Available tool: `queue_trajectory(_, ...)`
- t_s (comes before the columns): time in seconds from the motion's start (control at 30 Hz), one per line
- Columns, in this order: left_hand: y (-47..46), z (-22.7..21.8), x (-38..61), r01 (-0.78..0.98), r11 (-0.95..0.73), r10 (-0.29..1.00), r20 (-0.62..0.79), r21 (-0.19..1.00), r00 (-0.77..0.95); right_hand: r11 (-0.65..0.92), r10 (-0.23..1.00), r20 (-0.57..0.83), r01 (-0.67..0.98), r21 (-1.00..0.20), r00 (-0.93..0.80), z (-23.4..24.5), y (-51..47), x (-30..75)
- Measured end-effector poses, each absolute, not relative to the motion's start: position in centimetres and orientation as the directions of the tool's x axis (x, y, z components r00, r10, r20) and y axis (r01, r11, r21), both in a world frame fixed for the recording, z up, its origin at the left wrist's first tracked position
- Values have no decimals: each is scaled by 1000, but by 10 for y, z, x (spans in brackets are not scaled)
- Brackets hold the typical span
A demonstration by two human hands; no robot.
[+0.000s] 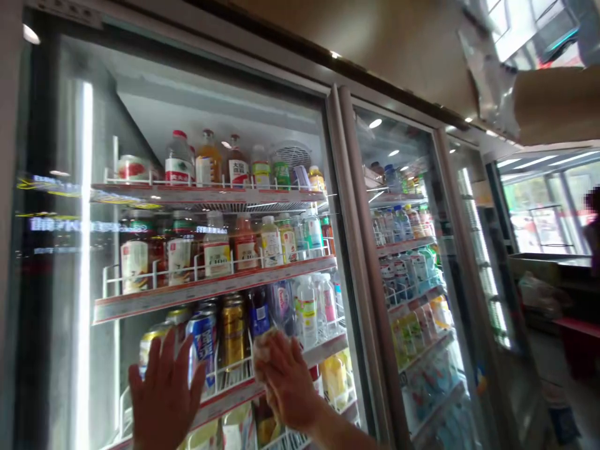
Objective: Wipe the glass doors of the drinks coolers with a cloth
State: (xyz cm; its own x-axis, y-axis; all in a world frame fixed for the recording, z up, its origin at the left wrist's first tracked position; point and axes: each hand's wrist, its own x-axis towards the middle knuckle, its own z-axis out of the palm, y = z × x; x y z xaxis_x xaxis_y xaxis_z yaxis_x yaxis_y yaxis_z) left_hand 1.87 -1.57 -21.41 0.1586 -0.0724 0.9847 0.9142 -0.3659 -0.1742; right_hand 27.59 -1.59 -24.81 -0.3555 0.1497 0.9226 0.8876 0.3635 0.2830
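My left hand is raised at the lower left with its fingers spread, facing the glass door of a drinks fridge. Whether its palm touches the glass I cannot tell. Further right, my right hand presses a crumpled pale cloth to the same door, and part of the cloth is hidden under the fingers. Behind the glass, near the hands, stand a blue can and a gold can.
Bottles fill the upper shelves behind the door. A metal frame separates it from a second glass door with more drinks. A brown cardboard piece juts out at the upper right. Part of a person shows at the right edge.
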Motion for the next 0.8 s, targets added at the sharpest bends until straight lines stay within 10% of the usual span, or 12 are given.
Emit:
queue_trajectory(0.1,-16,-223,19,897,-388,-58,977,-211,205,374,144,915,877,302,-376,-254,-17,282)
queue_trajectory(0.23,-16,-237,16,885,-394,-47,967,-247,249,196,47,980,961,-197,192,-244,-13,289)
queue_trajectory(0.4,-13,-243,13,884,-409,-31,972,-226,234,368,175,896,871,325,-408,-268,-24,256)
queue_trajectory(0.47,-13,-244,12,870,-432,-28,968,-237,250,350,187,884,870,347,-428,-267,-24,267)
queue_trajectory(0.63,-14,-246,11,859,-437,-60,961,-268,269,164,-1,978,965,-207,210,-244,-14,284)
queue_trajectory(0.8,-13,-248,12,850,-467,-68,968,-246,243,307,100,943,912,273,-316,-264,-26,239)
